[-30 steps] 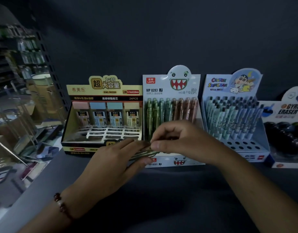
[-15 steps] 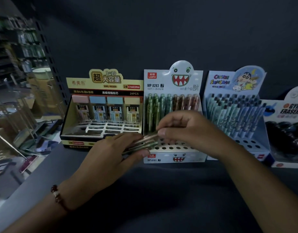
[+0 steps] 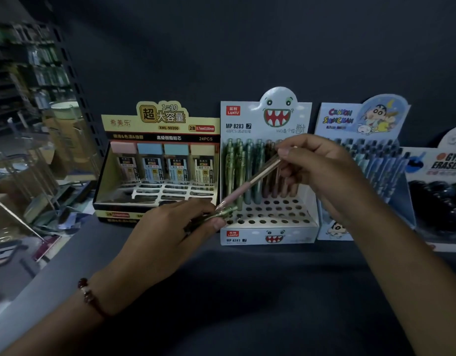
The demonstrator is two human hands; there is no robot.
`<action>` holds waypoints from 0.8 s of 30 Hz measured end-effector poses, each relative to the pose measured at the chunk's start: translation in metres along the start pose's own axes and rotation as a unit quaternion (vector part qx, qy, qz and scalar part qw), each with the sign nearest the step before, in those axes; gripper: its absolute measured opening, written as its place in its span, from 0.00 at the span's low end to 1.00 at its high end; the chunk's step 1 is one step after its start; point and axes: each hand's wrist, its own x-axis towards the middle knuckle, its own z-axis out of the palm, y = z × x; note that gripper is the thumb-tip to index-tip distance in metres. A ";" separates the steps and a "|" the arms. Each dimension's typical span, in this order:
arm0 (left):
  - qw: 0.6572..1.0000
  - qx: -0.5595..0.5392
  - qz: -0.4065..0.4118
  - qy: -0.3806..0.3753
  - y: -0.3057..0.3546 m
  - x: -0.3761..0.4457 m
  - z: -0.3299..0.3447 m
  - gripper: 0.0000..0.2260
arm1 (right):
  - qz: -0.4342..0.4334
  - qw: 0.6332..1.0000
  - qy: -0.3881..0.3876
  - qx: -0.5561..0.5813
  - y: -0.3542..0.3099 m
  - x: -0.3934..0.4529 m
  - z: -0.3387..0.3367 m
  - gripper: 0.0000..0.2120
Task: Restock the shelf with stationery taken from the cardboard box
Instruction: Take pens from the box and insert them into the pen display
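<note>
- At centre frame, a pink mechanical pencil [image 3: 250,183] slants from 7 to 1 o'clock above the monster-face pencil display [image 3: 270,235].
- Right hand [image 3: 322,173] pinches its upper end between fingertips and thumb.
- Left hand [image 3: 170,235] grips a small bundle of pencils [image 3: 216,215]; green ones show at its fingertips.
- Progress, as judged: rear rows are filled; many front holes are open, so several insertions remain.
- At 9 o'clock, the lead-refill display [image 3: 160,160] holds one rear row only.
- At 3 o'clock stand the cartoon pen display [image 3: 360,124] and the eraser display [image 3: 445,163].
- No cardboard box is in view.
</note>
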 end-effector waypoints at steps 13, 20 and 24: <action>1.000 0.011 0.014 0.002 0.001 -0.001 0.001 0.15 | -0.067 0.995 0.078 0.015 -0.003 0.001 -0.008 0.04; 1.000 0.014 0.023 -0.004 0.002 0.000 0.001 0.13 | -0.135 0.974 0.138 -0.118 0.004 0.000 -0.005 0.07; 1.000 0.010 0.029 -0.004 0.003 0.000 0.001 0.11 | -0.149 0.966 0.128 -0.169 0.011 0.001 0.000 0.09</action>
